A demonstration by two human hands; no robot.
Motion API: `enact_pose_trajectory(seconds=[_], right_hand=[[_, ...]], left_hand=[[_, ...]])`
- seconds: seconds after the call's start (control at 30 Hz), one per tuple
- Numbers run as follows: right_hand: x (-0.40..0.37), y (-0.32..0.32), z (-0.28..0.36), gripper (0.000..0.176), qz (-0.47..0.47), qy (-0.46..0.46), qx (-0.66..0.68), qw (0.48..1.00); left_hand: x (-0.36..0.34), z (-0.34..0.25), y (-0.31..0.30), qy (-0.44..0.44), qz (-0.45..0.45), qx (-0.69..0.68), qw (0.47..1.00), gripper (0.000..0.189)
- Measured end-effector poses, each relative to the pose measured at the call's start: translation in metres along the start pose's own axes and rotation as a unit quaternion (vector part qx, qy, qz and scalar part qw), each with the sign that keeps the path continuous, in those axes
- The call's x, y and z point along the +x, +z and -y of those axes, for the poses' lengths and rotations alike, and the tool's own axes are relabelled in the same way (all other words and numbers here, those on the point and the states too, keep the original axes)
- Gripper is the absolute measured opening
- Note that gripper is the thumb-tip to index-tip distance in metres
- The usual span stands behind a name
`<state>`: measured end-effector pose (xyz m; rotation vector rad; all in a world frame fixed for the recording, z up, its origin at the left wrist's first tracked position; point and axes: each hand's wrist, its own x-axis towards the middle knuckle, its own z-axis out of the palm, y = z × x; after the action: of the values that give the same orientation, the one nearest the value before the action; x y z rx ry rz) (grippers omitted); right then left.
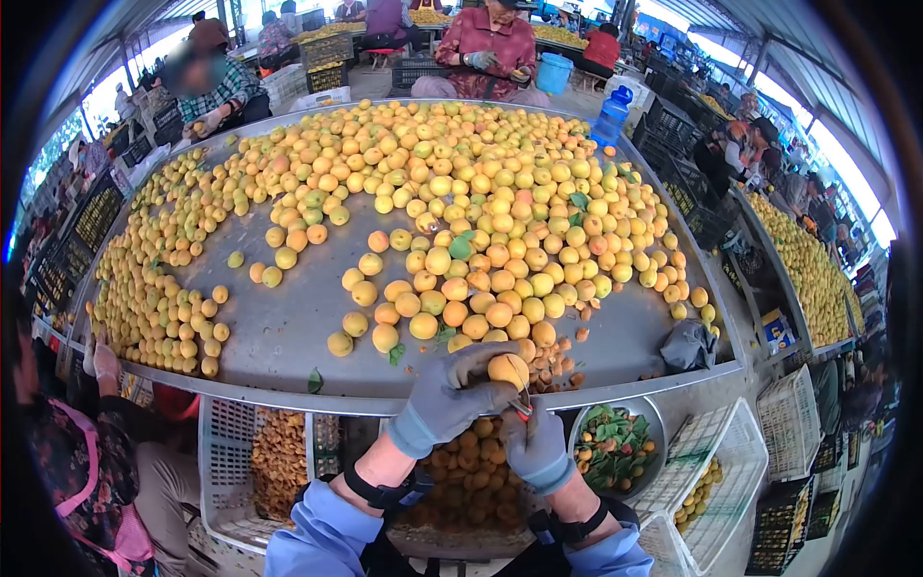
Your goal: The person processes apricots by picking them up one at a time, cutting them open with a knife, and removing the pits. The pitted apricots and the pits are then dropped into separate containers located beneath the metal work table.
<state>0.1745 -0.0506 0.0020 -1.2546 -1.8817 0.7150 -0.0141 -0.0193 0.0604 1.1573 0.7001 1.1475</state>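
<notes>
Left hand [450,392] grips apricot [507,369]; right hand [536,448] closed on tool [523,408], maybe knife

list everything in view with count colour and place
table: one, grey metal, centre
apricots: hundreds, yellow-orange, across the table
pits: small pile, brown, table's near edge
cloth: one, dark grey, table's right edge
bowl: one, metal, leaves inside, below near edge
crates: several, white, below the table
cut fruit: heap, orange, under the hands
water bottle: one, blue, table's far right
bucket: one, blue, beyond the table
other people: several, seated around the table
left hand: one, grey-gloved, holding a single apricot
right hand: one, grey-gloved, gripping red-handled tool
</notes>
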Motion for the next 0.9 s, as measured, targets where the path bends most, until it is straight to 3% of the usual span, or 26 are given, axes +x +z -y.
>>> enact_pose_trajectory(seconds=[0.13,0.4,0.6,0.67,0.8,0.87,0.9], right_hand=[[0.001,-0.005,-0.005,0.021,0.003,-0.049,-0.082,0.995],[0.004,-0.006,-0.005,0.02,0.014,-0.06,-0.061,0.996],[0.005,-0.005,0.008,0.02,0.008,-0.043,-0.076,0.996],[0.004,-0.006,0.011,0.02,0.012,-0.025,-0.071,0.997],[0.004,-0.009,0.021,0.02,0.009,-0.047,-0.074,0.996],[0.006,-0.01,0.022,0.021,0.011,-0.032,-0.047,0.998],[0.006,-0.009,0.019,0.022,0.034,0.01,-0.02,0.999]], left_hand=[[0.0,-0.003,-0.002,0.007,0.018,-0.014,1.0,0.051],[-0.001,0.004,-0.016,0.063,0.031,0.079,0.994,0.052],[-0.005,-0.012,-0.015,0.086,-0.004,0.192,0.978,0.054],[-0.007,-0.027,-0.012,0.082,-0.002,0.301,0.95,0.056],[-0.006,-0.022,-0.012,0.074,-0.015,0.313,0.947,0.057],[0.0,-0.004,-0.019,0.063,-0.005,0.103,0.993,0.044],[0.002,0.007,-0.021,0.059,-0.003,0.104,0.993,0.044]])
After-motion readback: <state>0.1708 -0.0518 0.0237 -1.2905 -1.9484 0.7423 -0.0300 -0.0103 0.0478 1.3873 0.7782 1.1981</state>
